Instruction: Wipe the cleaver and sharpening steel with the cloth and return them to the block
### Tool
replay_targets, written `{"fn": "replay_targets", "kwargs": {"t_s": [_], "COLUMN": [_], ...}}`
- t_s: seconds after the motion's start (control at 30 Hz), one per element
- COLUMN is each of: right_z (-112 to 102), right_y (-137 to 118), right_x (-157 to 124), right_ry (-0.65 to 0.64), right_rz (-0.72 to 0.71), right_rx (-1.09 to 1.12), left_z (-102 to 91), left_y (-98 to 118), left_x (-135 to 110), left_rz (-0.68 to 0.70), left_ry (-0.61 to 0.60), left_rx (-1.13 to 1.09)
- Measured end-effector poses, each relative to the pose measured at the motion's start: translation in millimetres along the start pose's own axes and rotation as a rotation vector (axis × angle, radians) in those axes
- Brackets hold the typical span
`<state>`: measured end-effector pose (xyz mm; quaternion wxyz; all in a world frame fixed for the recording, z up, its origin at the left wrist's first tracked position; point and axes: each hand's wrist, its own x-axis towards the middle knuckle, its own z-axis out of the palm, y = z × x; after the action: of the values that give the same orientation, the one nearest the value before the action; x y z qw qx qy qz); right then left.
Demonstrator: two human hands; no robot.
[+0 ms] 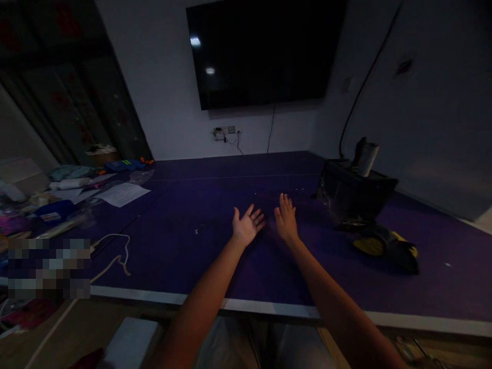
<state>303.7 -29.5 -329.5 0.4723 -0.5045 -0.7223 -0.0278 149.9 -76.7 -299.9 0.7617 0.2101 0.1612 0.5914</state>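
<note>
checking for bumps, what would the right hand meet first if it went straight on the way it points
Probably the wall below the television, beyond the purple tabletop, though the height and tilt of the right hand are hard to judge.

- Extends the left forearm [209,289] forward, bare, slanting up and inward from the lower edge of the view.
- Holds the left hand [246,228] palm up, facing the camera, bent inward at the wrist, with the thumb apart on the outer side and the fingers [258,216] fanned inward.
- Extends the right forearm [332,289] forward too, also bare, slanting up and inward from the lower right.
- Shows the back of the right hand [286,220], fingers straight and close together, pointing forward, thumb on the inner side.
- Holds both hands near each other, at about equal reach, without contact.
</note>
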Motion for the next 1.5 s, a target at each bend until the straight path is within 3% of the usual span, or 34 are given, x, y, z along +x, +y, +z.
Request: {"fn": "replay_targets", "kwargs": {"t_s": [0.1,0.13,0.2,0.3,0.43,0.53,0.6,0.73,0.83,0.93,1.0,1.07,1.13,1.27,1.4,1.5], "right_z": [-0.2,-1.2,-4.0,-10.5,-23.3,-32.1,-37.2,-54.1,-80.1,-114.2,-134.3,-147.5,-152.6,-146.5,-138.6,-136.1], "right_y": [-20.0,-24.2,-25.0,-8.7,16.2,20.8,19.5,21.3,33.2,50.2,61.7,72.2,80.9,91.6,99.5,105.0], "right_x": [-3.8,-3.9,-1.9,4.0,7.3,5.2,4.8,18.4,44.5,72.4,84.7,90.1,90.5,86.6,85.4,86.4], "right_ry": [-0.212,-0.261,-0.249,-0.053,0.174,0.238,0.277,0.451,0.734,1.075,1.165,1.113,0.967,0.721,0.701,0.715], "right_rz": [-0.392,-0.456,-0.42,-0.18,0.16,0.436,0.535,0.602,0.56,0.447,0.426,0.475,0.589,0.785,0.836,0.845], "right_rx": [0.002,-0.022,-0.059,-0.038,-0.029,-0.144,-0.212,-0.214,-0.124,-0.043,-0.047,-0.049,0.009,0.131,0.111,0.102], "left_z": [-2.2,-2.3,-3.5,-12.0,-34.6,-48.4,-52.2,-49.9,-47.7,-49.3,-51.5,-53.1,-53.8,-54.5,-50.0,-32.1], "left_y": [-10.2,-9.9,-1.9,22.4,50.0,55.7,54.6,48.1,41.6,34.6,31.0,29.1,28.5,27.2,30.6,46.5], "left_x": [1.7,1.9,2.7,6.1,12.7,15.0,15.7,17.3,17.5,17.6,18.3,19.4,20.2,19.4,19.2,27.6], "left_rz": [-0.122,-0.112,-0.012,0.195,0.401,0.454,0.46,0.537,0.632,0.735,0.773,0.787,0.799,0.818,0.861,0.915], "left_ry": [0.009,0.006,0.005,0.066,0.376,0.494,0.526,0.601,0.633,0.673,0.698,0.716,0.737,0.776,0.788,0.809], "left_rx": [0.004,-0.004,-0.026,-0.012,0.328,0.486,0.549,0.726,0.891,1.335,1.635,1.779,1.839,1.831,1.707,1.502]}}
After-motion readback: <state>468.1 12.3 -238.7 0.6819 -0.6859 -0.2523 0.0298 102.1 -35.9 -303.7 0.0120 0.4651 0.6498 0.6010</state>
